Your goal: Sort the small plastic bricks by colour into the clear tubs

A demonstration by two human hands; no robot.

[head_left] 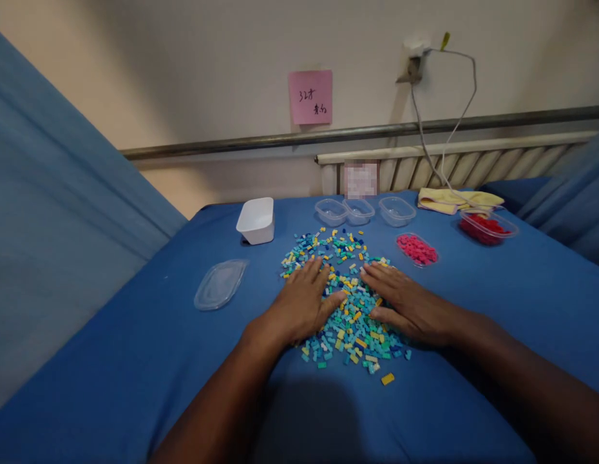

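Observation:
Many small toy building bricks point(350, 316) in teal, light blue, yellow, dark blue and white lie spread in a loose pile on the blue cloth. My left hand point(306, 299) rests palm down on the pile's left side, fingers stretched out and thumb pointing inward. On the right side my right hand point(408, 303) lies flat over the bricks, its fingers reaching toward the middle. Neither hand grips anything; the bricks beneath the palms are hidden. A single yellow brick point(387, 379) sits apart at the near edge of the pile.
Behind the pile stand clear tubs point(397, 211) and a white bin point(257, 221). A clear lid point(221, 285) lies left. Pink pieces point(417, 249) fill a shallow clear container; red pieces point(485, 227) fill a tub near a yellow cloth point(454, 200). A white cable point(420, 129) hangs from the wall.

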